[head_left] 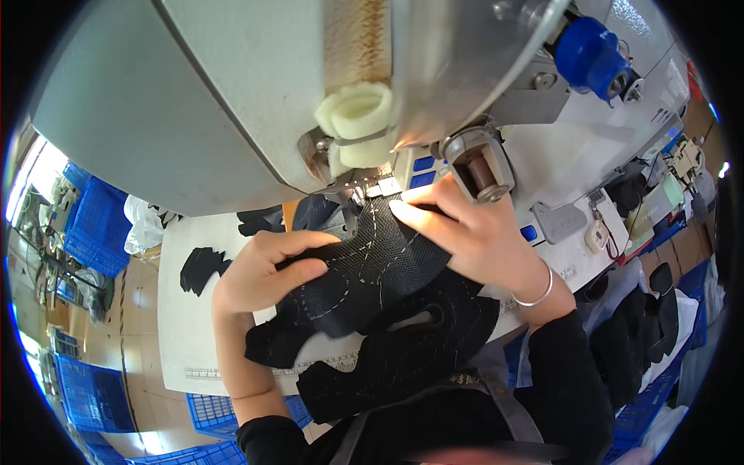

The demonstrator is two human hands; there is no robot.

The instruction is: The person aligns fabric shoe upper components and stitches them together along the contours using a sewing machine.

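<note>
A black mesh fabric piece [384, 260] with pale stitch lines, cut like a shoe upper, lies under the needle area [361, 194] of a sewing machine [232, 93]. Its left edge is pinched between the thumb and fingers of my left hand [260, 271]. With thumb and forefinger near the needle, my right hand [473, 236] grips the far right part of the same piece. More black fabric [403, 360] of that kind hangs toward me over the table's near edge; whether it is joined to the mesh cannot be seen.
The white table [186, 325] carries a printed ruler strip [203, 373] and a small stack of black pieces [203, 269]. A thread bobbin [486, 174] sits in a metal holder right of the needle. Blue crates [97, 225] stand left; dark cut pieces [628, 341] lie at right.
</note>
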